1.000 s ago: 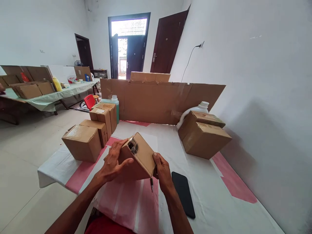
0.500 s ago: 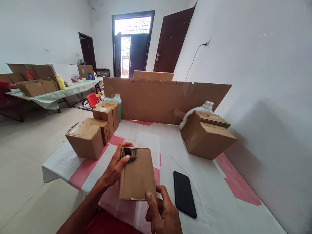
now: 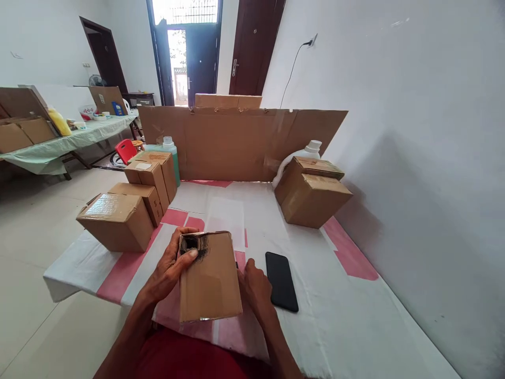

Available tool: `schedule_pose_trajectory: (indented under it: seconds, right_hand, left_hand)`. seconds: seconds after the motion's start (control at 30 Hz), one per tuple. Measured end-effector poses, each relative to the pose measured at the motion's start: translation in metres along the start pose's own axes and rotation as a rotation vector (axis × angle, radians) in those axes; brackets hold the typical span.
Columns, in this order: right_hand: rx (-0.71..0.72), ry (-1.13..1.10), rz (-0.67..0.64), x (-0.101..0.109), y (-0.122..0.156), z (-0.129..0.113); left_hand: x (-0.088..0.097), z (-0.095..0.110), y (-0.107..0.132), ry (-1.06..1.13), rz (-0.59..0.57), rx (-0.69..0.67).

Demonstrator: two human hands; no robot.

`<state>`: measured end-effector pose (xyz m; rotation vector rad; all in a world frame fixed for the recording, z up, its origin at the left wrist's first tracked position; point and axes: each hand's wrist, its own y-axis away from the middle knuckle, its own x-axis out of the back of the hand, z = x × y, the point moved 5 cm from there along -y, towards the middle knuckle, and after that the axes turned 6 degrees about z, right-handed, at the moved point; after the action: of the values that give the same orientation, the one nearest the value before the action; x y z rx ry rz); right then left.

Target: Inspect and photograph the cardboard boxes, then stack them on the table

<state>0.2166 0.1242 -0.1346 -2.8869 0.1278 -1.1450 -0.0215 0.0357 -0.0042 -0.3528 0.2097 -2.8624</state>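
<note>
A small cardboard box (image 3: 211, 289) is gripped by my left hand (image 3: 171, 266) at its upper left corner, thumb across the front face and fingers behind. Beside the thumb, that corner has a dark hole (image 3: 190, 243) ringed with black smudges. My right hand (image 3: 255, 287) is beside the box's right edge, its fingers curled closed. A small dark tip shows near those fingers; what they hold, if anything, is mostly hidden behind the box. Just right of this hand a black phone (image 3: 282, 281) lies on the tablecloth (image 3: 339, 321).
Cardboard boxes (image 3: 114, 221) and a green liquid jug (image 3: 169, 152) stand at left. At right, more boxes (image 3: 315, 200) stand before a white jug (image 3: 313, 149). A cardboard panel (image 3: 236, 147) spans the back. A wall (image 3: 426, 184) runs along the right.
My right hand has left the box's lower right corner and moved up along its right side, fingers curling. My left hand keeps its hold. The camera view has shifted down and right.
</note>
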Motion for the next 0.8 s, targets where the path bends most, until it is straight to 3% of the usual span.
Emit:
schedule_pose_trajectory:
  seconds: [0.2,0.33,0.43,0.53,0.67,0.8]
  right_hand:
    - [0.034,-0.221,-0.054,-0.003,-0.016,-0.008]
    - [-0.020,-0.441,-0.005,0.025,-0.022,-0.016]
    - [-0.021,-0.821,0.133,0.063,-0.012,-0.046]
    - [0.096,-1.112,0.062,0.083,0.013,-0.094]
    - [0.294,-0.950,-0.004,0.080,0.044,-0.136]
    - [0.357,-0.798,0.031,0.074,0.051,-0.137]
  left_hand:
    - [-0.005,0.002,0.001,0.030,-0.058,0.038]
    - [-0.003,0.004,0.000,0.017,-0.035,0.050]
    - [-0.004,0.004,-0.001,0.028,-0.014,0.053]
    - [-0.005,0.004,-0.002,0.021,0.003,0.034]
    - [-0.008,0.004,0.001,-0.019,-0.029,-0.003]
    - [-0.013,0.006,0.008,-0.075,-0.040,-0.072]
